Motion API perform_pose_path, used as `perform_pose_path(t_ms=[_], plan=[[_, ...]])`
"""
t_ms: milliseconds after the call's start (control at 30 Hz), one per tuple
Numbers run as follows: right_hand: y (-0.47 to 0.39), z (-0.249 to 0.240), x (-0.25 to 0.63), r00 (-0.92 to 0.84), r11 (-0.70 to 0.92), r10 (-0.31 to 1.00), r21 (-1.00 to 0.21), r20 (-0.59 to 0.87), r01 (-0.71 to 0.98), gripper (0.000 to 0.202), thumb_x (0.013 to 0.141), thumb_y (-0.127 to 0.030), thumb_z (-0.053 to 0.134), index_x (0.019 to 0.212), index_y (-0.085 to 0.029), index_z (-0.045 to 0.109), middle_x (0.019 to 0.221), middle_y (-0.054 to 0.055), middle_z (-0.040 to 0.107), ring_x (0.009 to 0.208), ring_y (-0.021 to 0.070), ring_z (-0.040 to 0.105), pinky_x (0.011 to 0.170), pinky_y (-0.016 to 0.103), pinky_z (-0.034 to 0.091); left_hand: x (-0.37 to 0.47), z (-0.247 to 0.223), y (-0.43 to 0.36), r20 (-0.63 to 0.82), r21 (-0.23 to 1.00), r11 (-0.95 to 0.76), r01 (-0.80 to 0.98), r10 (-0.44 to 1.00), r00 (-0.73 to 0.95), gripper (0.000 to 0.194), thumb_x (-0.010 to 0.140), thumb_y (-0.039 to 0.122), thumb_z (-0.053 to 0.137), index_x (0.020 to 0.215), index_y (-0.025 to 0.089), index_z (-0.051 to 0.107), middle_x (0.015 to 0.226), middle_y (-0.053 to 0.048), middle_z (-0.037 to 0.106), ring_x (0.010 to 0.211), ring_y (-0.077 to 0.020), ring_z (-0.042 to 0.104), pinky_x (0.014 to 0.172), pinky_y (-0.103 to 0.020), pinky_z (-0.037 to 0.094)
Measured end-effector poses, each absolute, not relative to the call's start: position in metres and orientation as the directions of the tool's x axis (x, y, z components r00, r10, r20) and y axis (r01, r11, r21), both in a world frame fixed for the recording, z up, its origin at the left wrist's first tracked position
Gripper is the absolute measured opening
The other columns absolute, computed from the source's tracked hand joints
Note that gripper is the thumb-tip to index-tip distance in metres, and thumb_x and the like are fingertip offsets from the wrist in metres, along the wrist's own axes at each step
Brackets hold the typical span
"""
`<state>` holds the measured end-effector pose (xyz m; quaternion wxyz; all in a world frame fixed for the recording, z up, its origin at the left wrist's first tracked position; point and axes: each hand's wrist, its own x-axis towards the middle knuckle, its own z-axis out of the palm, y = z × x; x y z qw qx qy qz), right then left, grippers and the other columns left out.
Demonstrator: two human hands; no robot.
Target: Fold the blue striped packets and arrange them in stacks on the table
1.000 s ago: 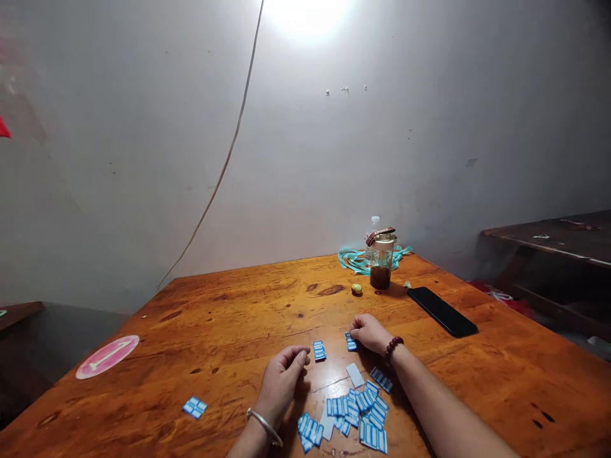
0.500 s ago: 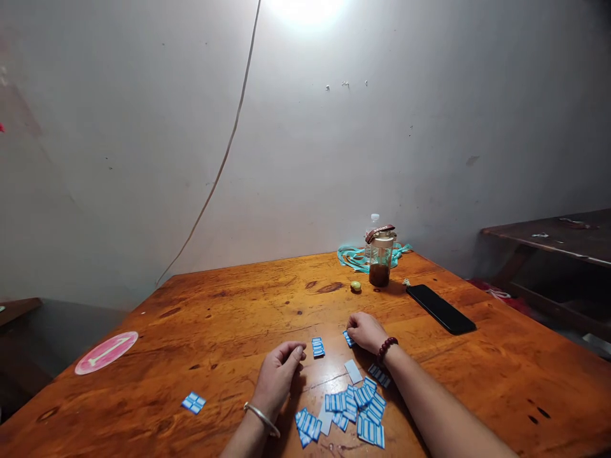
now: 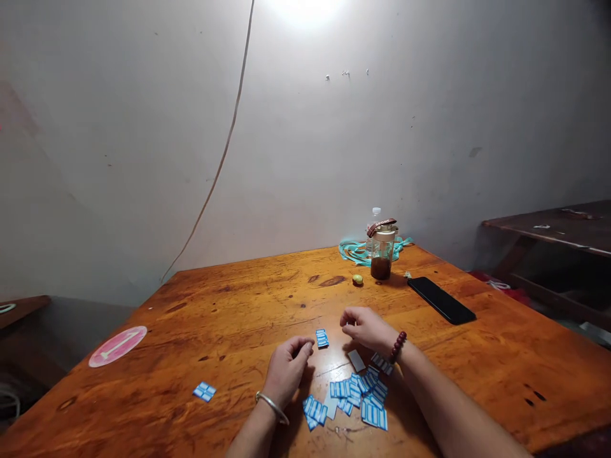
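Observation:
A small pile of blue-and-white cards (image 3: 322,338) lies slightly askew on the wooden table (image 3: 248,318), between my hands. Just left of this pile, my left hand (image 3: 286,370) rests with its fingers curled in and the thumb close to them; nothing shows in it. To the pile's right, my right hand (image 3: 370,327) hovers, fingers bent and a little apart from the thumb, with no card visible. Nearer me is a loose heap of blue-and-white cards (image 3: 353,389), some overlapping. One plain white card (image 3: 356,360) lies below my right hand. Some cards (image 3: 382,364) are partly covered by my right wrist.
Far left of the heap lies a separate blue-and-white card (image 3: 204,391). A pink round sticker (image 3: 118,346) is on the table's left. At the back stand a drink bottle (image 3: 382,254) and a teal ribbon (image 3: 351,253), with a small yellow-green object (image 3: 358,280) and a black phone (image 3: 442,300) nearby.
The card under my right hand has left its place at the right; the middle pile looks less even. My right hand has lifted and shifted slightly left. The whole view has moved a little.

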<state>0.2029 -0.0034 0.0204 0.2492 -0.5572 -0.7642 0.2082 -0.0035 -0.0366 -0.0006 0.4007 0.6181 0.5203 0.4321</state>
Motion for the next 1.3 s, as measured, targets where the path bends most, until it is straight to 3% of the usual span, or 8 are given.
perform_pose_path(t_ms=[133, 300, 600, 767, 933, 1000, 1133, 1300], plan=[[-0.025, 0.03, 0.204, -0.435, 0.388, 0.9, -0.484, 0.017, 0.784, 0.022, 0.061, -0.025, 0.059, 0.082, -0.02, 0.062, 0.073, 0.001, 0.063, 0.065, 0.014, 0.053, 0.053, 0.02, 0.032, -0.005, -0.001, -0.037, 0.146, 0.927, -0.173, 0.333, 0.984, 0.103, 0.029, 0.071, 0.038, 0.049, 0.079, 0.015, 0.064, 0.063, -0.001, 0.059, 0.051, -0.0112, 0.048, 0.049, -0.021, 0.037], [-0.045, 0.021, 0.209, -0.43, 0.41, 0.903, -0.277, -0.013, 0.869, 0.026, 0.067, -0.025, 0.052, 0.09, -0.019, 0.061, 0.084, 0.007, 0.061, 0.073, 0.0187, 0.054, 0.059, 0.024, 0.034, -0.003, 0.001, -0.039, 0.184, 0.891, -0.235, 0.389, 0.969, 0.164, 0.027, 0.072, 0.036, 0.048, 0.079, 0.015, 0.064, 0.065, -0.002, 0.061, 0.058, -0.0136, 0.052, 0.053, -0.022, 0.039], [-0.071, 0.022, 0.212, -0.517, 0.487, 0.855, -0.375, 0.023, 0.789, 0.032, 0.066, -0.029, 0.054, 0.098, -0.023, 0.057, 0.091, 0.004, 0.056, 0.081, 0.0175, 0.052, 0.066, 0.024, 0.036, 0.001, -0.001, -0.043, 0.24, 0.798, -0.348, 0.492, 0.932, 0.271, 0.025, 0.074, 0.032, 0.046, 0.077, 0.017, 0.066, 0.069, -0.003, 0.064, 0.064, -0.0163, 0.055, 0.059, -0.024, 0.039], [-0.063, 0.014, 0.197, -0.559, 0.504, 0.825, -0.335, -0.087, 0.796, 0.043, 0.055, -0.035, 0.062, 0.096, -0.024, 0.058, 0.09, 0.004, 0.057, 0.076, 0.0184, 0.052, 0.058, 0.023, 0.035, 0.0, -0.002, -0.041, 0.253, 0.795, -0.359, 0.488, 0.928, 0.272, 0.024, 0.074, 0.031, 0.046, 0.077, 0.017, 0.065, 0.069, -0.003, 0.064, 0.063, -0.0156, 0.055, 0.058, -0.023, 0.039], [-0.044, 0.024, 0.183, -0.626, 0.544, 0.733, -0.325, -0.266, 0.774, 0.025, 0.053, -0.029, 0.063, 0.076, -0.021, 0.064, 0.067, -0.001, 0.058, 0.06, 0.0133, 0.05, 0.049, 0.02, 0.031, 0.0, 0.0, -0.041, 0.248, 0.789, -0.362, 0.496, 0.927, 0.281, 0.023, 0.075, 0.03, 0.046, 0.077, 0.017, 0.065, 0.069, -0.002, 0.064, 0.064, -0.0154, 0.055, 0.059, -0.023, 0.039], [-0.036, 0.025, 0.181, -0.63, 0.52, 0.708, -0.369, -0.319, 0.771, 0.02, 0.054, -0.03, 0.063, 0.071, -0.02, 0.064, 0.059, -0.003, 0.056, 0.054, 0.0112, 0.048, 0.046, 0.019, 0.03, 0.0, -0.001, -0.042, 0.246, 0.793, -0.357, 0.493, 0.929, 0.278, 0.023, 0.075, 0.031, 0.045, 0.076, 0.017, 0.064, 0.069, -0.003, 0.063, 0.064, -0.0155, 0.055, 0.059, -0.023, 0.039], [-0.025, 0.01, 0.187, -0.678, 0.372, 0.657, -0.641, -0.329, 0.671, 0.021, 0.057, -0.031, 0.064, 0.073, -0.018, 0.062, 0.057, -0.005, 0.054, 0.051, 0.0074, 0.045, 0.044, 0.016, 0.031, 0.002, -0.004, -0.043, 0.218, 0.814, -0.331, 0.478, 0.936, 0.277, 0.023, 0.074, 0.032, 0.047, 0.07, 0.016, 0.063, 0.064, -0.002, 0.061, 0.062, -0.0148, 0.053, 0.057, -0.023, 0.039], [-0.023, -0.01, 0.196, -0.678, 0.146, 0.692, -0.872, -0.248, 0.468, 0.017, 0.061, -0.027, 0.063, 0.071, -0.014, 0.058, 0.057, -0.005, 0.053, 0.049, 0.0053, 0.045, 0.044, 0.014, 0.034, 0.007, -0.008, -0.044, 0.008, 0.956, -0.098, 0.277, 0.951, 0.308, 0.035, 0.076, 0.044, 0.042, 0.069, 0.014, 0.059, 0.053, 0.002, 0.051, 0.045, -0.0103, 0.048, 0.042, -0.02, 0.034]])
